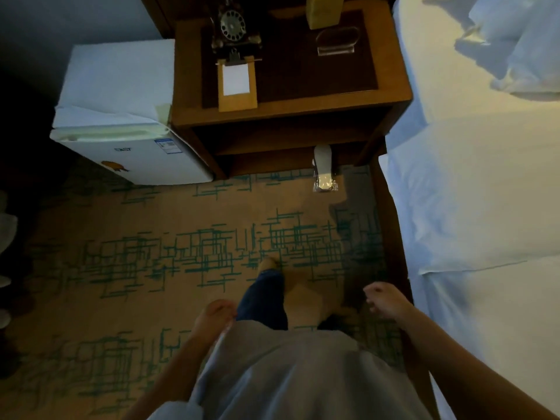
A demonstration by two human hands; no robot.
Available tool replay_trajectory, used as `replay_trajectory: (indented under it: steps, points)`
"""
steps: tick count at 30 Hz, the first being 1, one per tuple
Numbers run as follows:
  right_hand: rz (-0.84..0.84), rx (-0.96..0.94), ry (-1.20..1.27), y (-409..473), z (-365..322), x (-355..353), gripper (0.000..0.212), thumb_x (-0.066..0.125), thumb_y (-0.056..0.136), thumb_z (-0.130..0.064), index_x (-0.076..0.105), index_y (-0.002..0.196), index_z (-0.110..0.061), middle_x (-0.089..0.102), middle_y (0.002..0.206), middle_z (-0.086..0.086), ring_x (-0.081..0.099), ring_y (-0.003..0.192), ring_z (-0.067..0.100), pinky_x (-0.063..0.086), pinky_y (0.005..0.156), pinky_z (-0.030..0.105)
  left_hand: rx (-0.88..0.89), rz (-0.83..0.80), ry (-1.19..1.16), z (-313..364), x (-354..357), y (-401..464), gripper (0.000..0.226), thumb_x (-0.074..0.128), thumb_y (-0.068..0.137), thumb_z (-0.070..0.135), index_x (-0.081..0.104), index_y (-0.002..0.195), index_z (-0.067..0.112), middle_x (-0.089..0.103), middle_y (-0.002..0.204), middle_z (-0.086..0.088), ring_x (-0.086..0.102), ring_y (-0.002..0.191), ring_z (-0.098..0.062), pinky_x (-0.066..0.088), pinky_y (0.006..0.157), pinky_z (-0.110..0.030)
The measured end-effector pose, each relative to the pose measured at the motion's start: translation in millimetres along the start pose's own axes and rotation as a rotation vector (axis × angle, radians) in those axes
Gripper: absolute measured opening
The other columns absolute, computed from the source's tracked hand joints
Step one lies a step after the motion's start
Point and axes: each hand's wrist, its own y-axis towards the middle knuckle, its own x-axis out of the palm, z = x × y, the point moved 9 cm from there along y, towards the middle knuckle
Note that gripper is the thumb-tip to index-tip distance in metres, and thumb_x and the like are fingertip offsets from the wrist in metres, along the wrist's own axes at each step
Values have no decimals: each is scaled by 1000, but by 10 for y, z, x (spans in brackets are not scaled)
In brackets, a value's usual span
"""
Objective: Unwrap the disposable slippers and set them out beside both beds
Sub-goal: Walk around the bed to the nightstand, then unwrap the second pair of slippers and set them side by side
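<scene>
A pack of white disposable slippers in clear wrap (323, 169) leans out of the lower shelf of the wooden nightstand (281, 115), its lower end on the carpet. My left hand (213, 316) hangs by my hip, fingers loosely curled, holding nothing. My right hand (383, 300) is near the bed frame with its fingers curled in and nothing in them. Both hands are well short of the slippers. A bed with white sheets (485, 192) fills the right side.
A small white fridge (121, 116) stands left of the nightstand. On the nightstand top sit an old-style dial phone (233, 25), a notepad holder (237, 84), a yellow box (322, 10) and a clear stand (336, 40). Patterned carpet (151, 253) spreads in front.
</scene>
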Motion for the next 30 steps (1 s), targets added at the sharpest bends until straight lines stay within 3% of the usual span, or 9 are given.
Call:
replay_trajectory:
  steps: [3, 6, 10, 15, 18, 21, 24, 27, 30]
  points:
    - [24, -12, -26, 164, -314, 96, 25, 42, 97, -18, 57, 114, -9, 55, 80, 0, 55, 76, 18, 45, 66, 26, 18, -44, 25, 441, -270, 345, 27, 43, 92, 5, 57, 71, 14, 56, 68, -3, 53, 63, -18, 41, 54, -22]
    - [13, -12, 17, 336, -590, 180, 15, 43, 96, -18, 57, 102, -16, 57, 77, 3, 56, 74, 22, 44, 69, 32, 61, -32, 50, 826, -508, 693, 17, 43, 93, 11, 60, 96, 8, 60, 78, -6, 56, 63, -10, 38, 58, -23]
    - [-26, 3, 11, 614, -769, 289, 20, 46, 94, -17, 57, 80, -26, 58, 72, 3, 57, 67, 21, 44, 70, 36, 113, -25, 125, 1243, -654, 1070, 18, 45, 92, 9, 59, 82, 8, 59, 71, -7, 56, 61, -12, 45, 55, -14]
    - [-56, 12, -90, 1236, -918, 255, 24, 44, 94, -18, 59, 113, -13, 63, 103, 10, 61, 98, 27, 46, 81, 36, 159, -34, 261, 1534, -499, 1687, 19, 50, 78, 34, 63, 69, 23, 61, 76, -5, 60, 81, -26, 48, 78, -39]
    - [-44, -59, -241, 1780, -1089, 136, 32, 41, 95, -16, 55, 124, -11, 59, 124, 10, 56, 112, 25, 42, 85, 28, 239, -13, 353, 1685, -220, 2151, 12, 50, 82, 28, 61, 78, 25, 63, 87, -6, 62, 88, -27, 48, 80, -37]
    - [7, -142, -353, 2499, -1276, 27, 34, 44, 95, -19, 53, 127, -12, 60, 123, 9, 58, 108, 22, 46, 88, 31, 308, -11, 524, 1751, 125, 2738, 15, 51, 88, 21, 61, 100, 21, 61, 98, -1, 61, 92, -18, 49, 80, -29]
    - [80, -218, -433, 3236, -1507, -34, 38, 48, 93, -24, 49, 131, -18, 53, 128, 7, 61, 96, 20, 51, 81, 32, 385, 10, 668, 1867, 458, 3417, 25, 51, 88, 29, 56, 112, 22, 60, 110, -3, 60, 101, -20, 52, 85, -35]
    - [182, -312, -506, 3989, -1675, -52, 42, 50, 92, -24, 44, 134, -18, 45, 133, 8, 45, 121, 25, 48, 91, 37, 482, 93, 741, 2050, 782, 4100, 34, 53, 87, 32, 54, 119, 20, 57, 122, -6, 56, 111, -24, 50, 91, -38]
    - [313, -411, -553, 4724, -1766, -77, 46, 53, 88, -23, 44, 133, -17, 47, 130, 10, 41, 124, 28, 46, 96, 40, 627, 242, 723, 2237, 1053, 4744, 42, 49, 83, 38, 56, 118, 15, 58, 122, -9, 54, 115, -29, 48, 93, -40]
